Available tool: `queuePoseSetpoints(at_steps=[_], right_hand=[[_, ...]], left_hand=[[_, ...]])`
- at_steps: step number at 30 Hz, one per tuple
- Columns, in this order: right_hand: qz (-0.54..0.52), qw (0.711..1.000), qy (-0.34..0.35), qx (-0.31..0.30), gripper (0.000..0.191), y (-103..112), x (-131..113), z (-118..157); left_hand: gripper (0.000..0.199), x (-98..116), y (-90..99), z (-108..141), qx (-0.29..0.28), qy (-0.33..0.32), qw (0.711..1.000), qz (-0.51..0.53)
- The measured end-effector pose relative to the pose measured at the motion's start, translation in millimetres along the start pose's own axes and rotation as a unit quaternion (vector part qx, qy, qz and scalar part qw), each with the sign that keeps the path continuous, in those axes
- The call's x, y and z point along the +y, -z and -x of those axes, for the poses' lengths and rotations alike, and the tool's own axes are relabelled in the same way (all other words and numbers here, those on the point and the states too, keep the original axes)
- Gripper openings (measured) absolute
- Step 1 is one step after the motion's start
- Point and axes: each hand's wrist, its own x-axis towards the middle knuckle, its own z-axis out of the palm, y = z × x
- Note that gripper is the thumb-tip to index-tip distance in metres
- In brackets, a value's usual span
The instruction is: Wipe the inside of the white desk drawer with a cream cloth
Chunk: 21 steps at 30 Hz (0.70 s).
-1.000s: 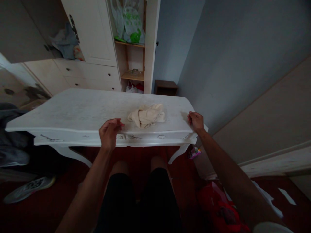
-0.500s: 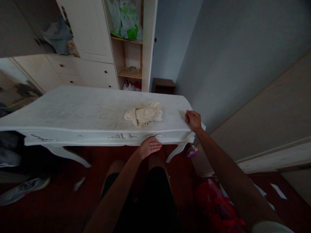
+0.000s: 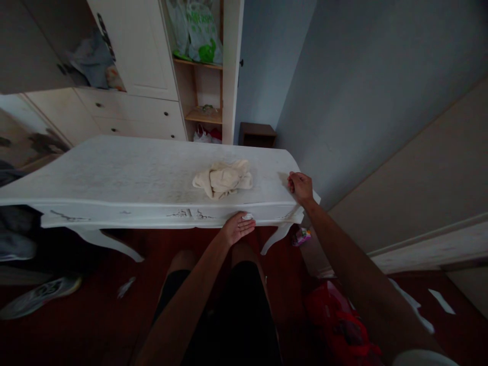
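Note:
A white table [image 3: 125, 165] with carved trim and a drawer front stands before me. My left hand [image 3: 238, 227] is at its front edge, palm turned up and fingers stretched out, close against the round white drawer knob [image 3: 247, 217]. Whether the thumb touches the knob I cannot tell. On the tabletop's right end rests my right hand [image 3: 300, 186], its fingers curled in and nothing visible in them. A crumpled cream cloth [image 3: 223, 179] lies on the table between and behind the hands, apart from both.
Behind the table stands a white wardrobe [image 3: 152, 76] with open shelves holding plastic bags [image 3: 204, 35]. A small brown box-like unit [image 3: 258, 134] is by the wall. On the red floor are a shoe [image 3: 41, 297], a pink box [image 3: 301, 236] and a red bag [image 3: 339, 325].
My left hand has shifted slightly right and up, closer in to the drawer knob. The right hand stays curled on the table's end. The view has tilted slightly.

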Motion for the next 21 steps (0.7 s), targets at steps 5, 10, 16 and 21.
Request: queuePoseSetpoints(at_steps=[5,10,16,21], right_hand=[[-0.002,1.000,-0.008,-0.001,0.041,0.0,2.5,-1.0],[0.008,1.000,-0.001,-0.016,0.041,0.3,4.4,-0.7],[0.036,0.999,0.007,-0.021,0.039,0.0,4.8,-0.4],[0.064,0.996,0.000,-0.062,0.039,0.9,4.2,-4.7]], left_hand=[[0.020,-19.9,1.4,26.5,-0.002,0.003,1.000,-0.005],[0.020,-48.0,4.5,59.4,-0.003,0.005,1.000,-0.011],[0.018,-85.2,12.1,96.1,0.015,0.016,1.000,0.006],[0.019,-115.6,19.3,119.1,0.025,0.008,0.999,0.045]])
